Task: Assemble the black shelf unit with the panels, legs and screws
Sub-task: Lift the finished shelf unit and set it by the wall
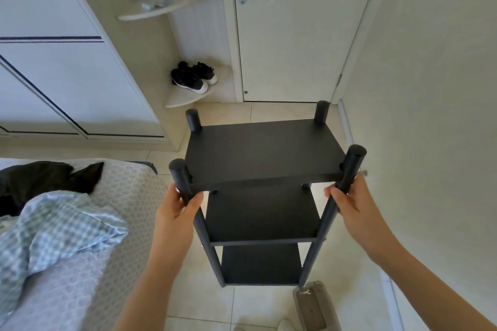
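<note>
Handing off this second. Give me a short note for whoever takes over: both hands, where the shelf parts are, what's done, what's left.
Left hand grips the near left leg just under the top panel.
Right hand grips the near right leg at about the same height.
The black shelf unit is upright over the tiled floor, between bed and wall.
Done: top panel, middle panel and bottom panel all sit between four legs.
Left: no loose parts in view. Probably check the screws are tight, then set the unit in place.
</note>
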